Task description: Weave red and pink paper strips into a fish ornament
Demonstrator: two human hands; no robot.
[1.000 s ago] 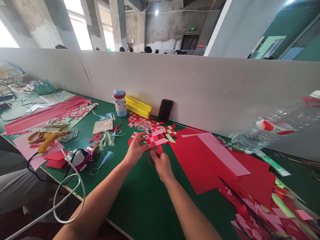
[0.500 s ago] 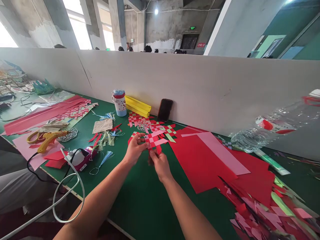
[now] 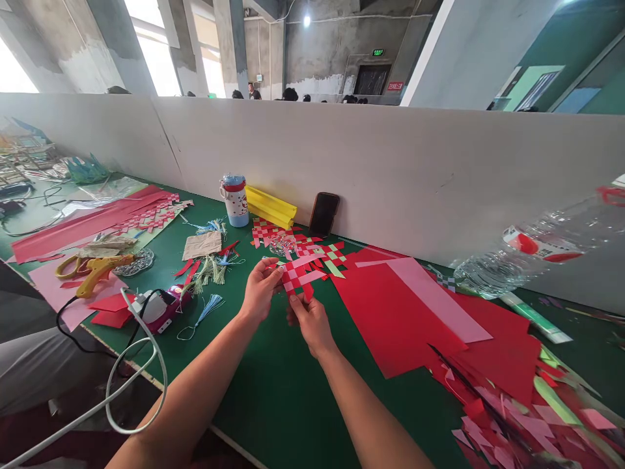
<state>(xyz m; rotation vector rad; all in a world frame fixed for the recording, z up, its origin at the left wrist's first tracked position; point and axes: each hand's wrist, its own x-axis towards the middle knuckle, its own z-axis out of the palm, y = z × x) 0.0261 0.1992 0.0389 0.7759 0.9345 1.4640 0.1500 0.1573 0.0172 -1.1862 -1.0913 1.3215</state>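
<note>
A small woven piece of red and pink paper strips is held up over the green table, with loose strip ends sticking out on its right and lower sides. My left hand pinches its left edge between thumb and fingers. From below, my right hand is closed on a red strip end at the piece's lower edge; its other fingers are partly hidden. Just beyond lie more woven red, pink and green pieces and a clear packet of small beads.
Red paper sheets with a pink strip lie right, beside paper scraps and a large plastic bottle. A phone leans on the white partition. Left are a glue gun, a power strip, tassels and a cup.
My left hand has shifted slightly down and left along the woven piece's edge, and the piece lies a little flatter. My right hand stays at the lower edge.
</note>
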